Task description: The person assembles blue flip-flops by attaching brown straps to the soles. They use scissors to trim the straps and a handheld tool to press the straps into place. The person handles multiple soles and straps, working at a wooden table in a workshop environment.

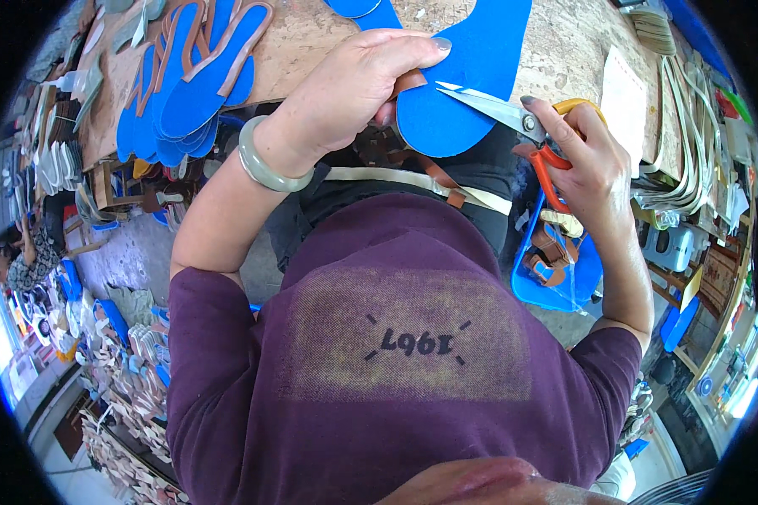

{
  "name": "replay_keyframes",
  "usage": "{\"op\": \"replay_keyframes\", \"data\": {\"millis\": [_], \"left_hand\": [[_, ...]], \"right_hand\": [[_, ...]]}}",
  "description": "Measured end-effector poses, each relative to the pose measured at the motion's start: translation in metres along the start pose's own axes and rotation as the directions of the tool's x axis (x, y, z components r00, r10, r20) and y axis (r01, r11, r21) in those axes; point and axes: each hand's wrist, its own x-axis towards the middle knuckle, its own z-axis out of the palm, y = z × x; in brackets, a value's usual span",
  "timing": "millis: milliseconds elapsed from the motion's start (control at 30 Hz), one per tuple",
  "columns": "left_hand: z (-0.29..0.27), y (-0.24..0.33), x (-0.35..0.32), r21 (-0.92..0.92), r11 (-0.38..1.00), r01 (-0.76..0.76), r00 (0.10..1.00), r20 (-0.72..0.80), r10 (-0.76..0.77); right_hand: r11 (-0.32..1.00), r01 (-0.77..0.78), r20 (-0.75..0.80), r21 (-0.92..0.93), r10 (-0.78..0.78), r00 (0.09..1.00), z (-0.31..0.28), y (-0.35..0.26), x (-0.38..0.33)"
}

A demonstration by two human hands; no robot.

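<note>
A blue shoe insole hangs partly over the table's near edge, its rounded end toward me. My left hand is closed on its left side, thumb on top, with a short brown leather strip showing beside the insole under the thumb. The other fingers are partly hidden. In my right hand are scissors with orange and yellow handles. Their blades are slightly apart and lie over the blue insole, tips pointing at the brown strip.
Blue insoles with brown strips lie piled at the table's left. On the right are a white paper sheet and hanging pale strips. A blue bin with brown pieces stands below my right forearm. Someone is far left.
</note>
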Motion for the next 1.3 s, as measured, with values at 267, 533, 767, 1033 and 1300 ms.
{"op": "replay_keyframes", "data": {"millis": [267,533,767,1033,1300], "left_hand": [[0.0,0.001,0.003,-0.074,0.997,-0.006,0.999,-0.032,0.004],[-0.011,-0.019,-0.003,-0.148,0.981,-0.123,0.989,-0.103,0.108],[-0.003,-0.035,-0.012,-0.378,0.92,-0.107,0.989,-0.136,0.059],[0.02,-0.059,-0.02,-0.546,0.834,-0.079,0.985,-0.169,-0.017],[0.051,-0.054,-0.013,-0.501,0.865,-0.028,0.998,-0.062,-0.003]], "right_hand": [[0.985,-0.006,-0.171,0.175,0.037,0.985,0.018,0.006,-0.006],[0.631,-0.348,-0.069,0.693,0.539,0.839,0.032,0.019,-0.023],[0.857,-0.474,-0.009,0.203,0.486,0.874,0.046,0.035,0.019],[0.51,-0.429,0.131,0.746,0.519,0.845,0.061,0.024,0.01],[-0.126,-0.282,0.307,0.951,0.462,0.832,0.058,-0.038,0.039]]}}
